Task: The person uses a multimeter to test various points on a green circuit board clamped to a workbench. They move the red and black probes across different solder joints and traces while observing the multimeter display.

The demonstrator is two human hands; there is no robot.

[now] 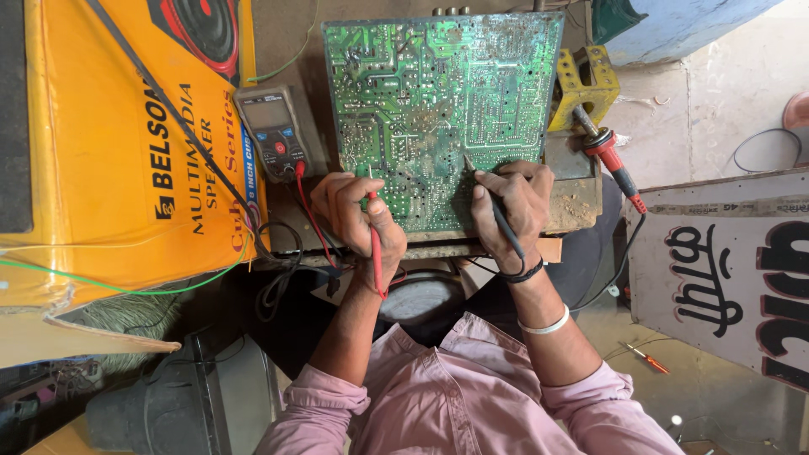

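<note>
Nearest are the pink shirt sleeves [472, 404], rumpled cotton, forearms reaching forward. The left hand [358, 215] has its fingers pinched round a slim red probe [374, 248], tip down at the near left corner of the green circuit board [442, 109]. The right hand [514, 206] pinches a black probe [497, 211] the same way, its point on the board's near edge. It looks like continuity testing across the dull, flux-stained solder side; the next touch needs a steady tip on one small joint. Beyond, left of the board, lies a grey multimeter [271, 131]; at the desk's right edge rests a red-handled soldering iron [611, 160].
</note>
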